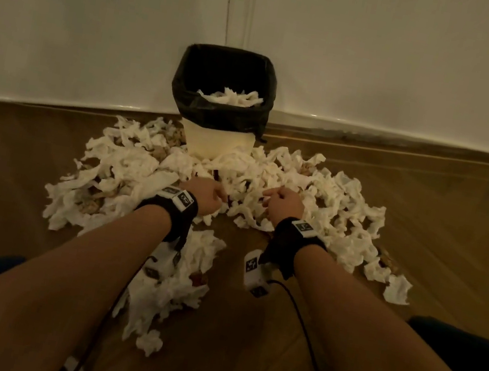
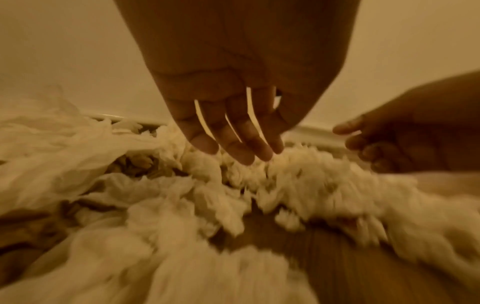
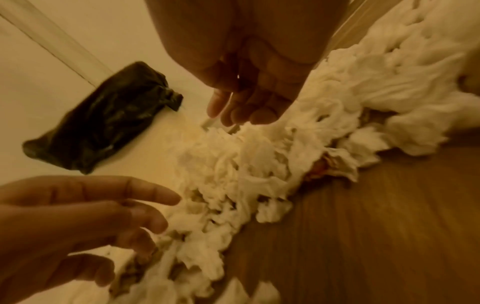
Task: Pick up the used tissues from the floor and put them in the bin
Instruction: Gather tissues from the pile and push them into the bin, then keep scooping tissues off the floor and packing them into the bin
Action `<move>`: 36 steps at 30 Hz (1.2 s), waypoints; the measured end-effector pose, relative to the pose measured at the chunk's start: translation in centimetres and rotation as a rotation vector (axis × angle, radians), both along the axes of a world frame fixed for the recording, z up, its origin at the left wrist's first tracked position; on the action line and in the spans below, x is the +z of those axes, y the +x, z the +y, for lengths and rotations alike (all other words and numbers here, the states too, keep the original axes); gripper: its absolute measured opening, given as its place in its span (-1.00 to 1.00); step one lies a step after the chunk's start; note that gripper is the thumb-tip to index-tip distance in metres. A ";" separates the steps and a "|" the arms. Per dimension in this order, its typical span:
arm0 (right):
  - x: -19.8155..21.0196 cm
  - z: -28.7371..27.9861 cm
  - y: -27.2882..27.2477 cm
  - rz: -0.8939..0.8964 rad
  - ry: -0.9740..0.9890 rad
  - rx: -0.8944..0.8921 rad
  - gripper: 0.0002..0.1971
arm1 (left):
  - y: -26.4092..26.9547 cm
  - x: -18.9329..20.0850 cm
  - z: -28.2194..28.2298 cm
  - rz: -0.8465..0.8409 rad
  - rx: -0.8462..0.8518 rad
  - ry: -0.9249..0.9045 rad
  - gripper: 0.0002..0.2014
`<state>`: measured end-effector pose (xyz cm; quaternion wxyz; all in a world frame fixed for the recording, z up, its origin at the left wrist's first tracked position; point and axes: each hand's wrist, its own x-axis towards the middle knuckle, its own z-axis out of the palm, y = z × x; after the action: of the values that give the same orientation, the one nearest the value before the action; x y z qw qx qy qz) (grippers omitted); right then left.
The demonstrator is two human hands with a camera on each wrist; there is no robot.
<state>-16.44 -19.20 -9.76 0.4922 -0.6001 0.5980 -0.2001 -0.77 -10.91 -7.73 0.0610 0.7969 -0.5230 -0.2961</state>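
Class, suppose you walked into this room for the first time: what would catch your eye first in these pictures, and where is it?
First, the big heap of crumpled white tissues spread over the wooden floor around the foot of the bin. The bin, lined with a black bag, stands against the white wall and already holds some tissues. Nearer, the left hand and right hand hover empty over the heap's middle.

Right hand, seemingly empty, hovers above blurred tissues.

Dim, warm yellow light throughout.
Both wrist views show motion blur on tissues and floor; head view bends at its edges.
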 end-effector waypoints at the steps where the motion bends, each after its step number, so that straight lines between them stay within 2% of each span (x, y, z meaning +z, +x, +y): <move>1: -0.7 0.4 -0.3 0.023 0.016 0.014 -0.68 | -0.5 -0.6 0.5 -0.001 -0.091 0.091 -0.76; 3: -1.7 1.1 -0.9 0.060 0.039 0.047 -0.69 | -1.3 -2.0 1.3 -0.051 -0.282 0.240 -0.68; 5: -2.6 1.8 -1.3 0.110 0.048 0.097 -0.69 | -1.7 -3.1 2.1 -0.129 -0.396 0.308 -0.58; 10: -4.1 3.5 -1.0 0.195 0.062 0.171 -0.66 | -2.7 -5.1 3.0 -0.253 -0.478 0.267 -0.46; 13: -4.6 4.0 -0.8 0.209 0.065 0.228 -0.64 | -3.5 -5.7 3.1 -0.290 -0.468 0.258 -0.51; 18: -4.7 4.0 -0.6 0.248 0.051 0.261 -0.66 | -3.8 -6.6 3.2 -0.303 -0.400 0.282 -0.56; 21: -4.8 4.0 -0.4 0.253 0.042 0.260 -0.66 | -3.6 -6.3 2.8 -0.228 -0.322 0.287 -0.63; 23: -5.0 4.1 -0.3 0.254 0.035 0.247 -0.66 | -3.2 -5.9 2.4 -0.124 -0.228 0.225 -0.67; 27: -5.4 4.4 -0.2 0.262 0.003 0.296 -0.74 | -1.4 -4.7 2.1 0.055 0.070 -0.065 -0.70; 30: -6.0 5.1 0.0 0.268 0.047 0.445 -0.84 | -0.3 -3.6 1.7 0.270 0.289 -0.176 -0.66; 32: -6.3 5.8 0.2 0.314 0.074 0.604 -0.83 | 0.2 -3.2 1.4 0.288 0.312 -0.201 -0.64; 36: -7.1 7.2 0.9 0.426 0.155 0.892 -0.55 | 1.0 -3.3 1.5 0.253 0.292 -0.217 -0.66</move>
<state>-15.54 -11.99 -16.91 0.4400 -0.7864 0.3837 0.2021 0.25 -9.38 -11.07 0.2537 0.8094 -0.4192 -0.3237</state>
